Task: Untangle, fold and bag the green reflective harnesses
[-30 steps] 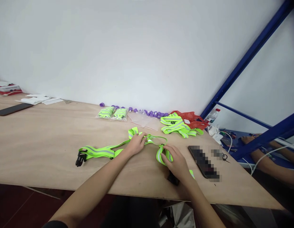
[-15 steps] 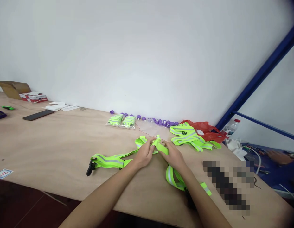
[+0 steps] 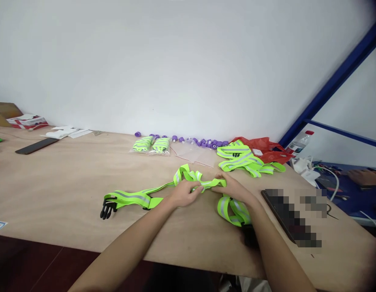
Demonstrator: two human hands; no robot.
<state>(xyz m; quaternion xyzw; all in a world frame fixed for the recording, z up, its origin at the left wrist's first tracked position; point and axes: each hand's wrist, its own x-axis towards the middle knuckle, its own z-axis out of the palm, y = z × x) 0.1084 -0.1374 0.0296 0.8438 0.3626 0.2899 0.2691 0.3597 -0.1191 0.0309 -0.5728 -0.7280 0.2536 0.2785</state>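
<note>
Green strap (image 3: 208, 185) spans left hand (image 3: 185, 193) and right hand (image 3: 233, 189), both pinching it, farther apart than before.

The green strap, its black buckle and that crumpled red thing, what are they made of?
Green strap: looks like matt fabric, because it bends and curls; its pale grey stripe may be reflective.
Black buckle: probably hard, smooth plastic, with stiff prongs.
Red thing: likely thin plastic, crumpled and slightly shiny.
</note>
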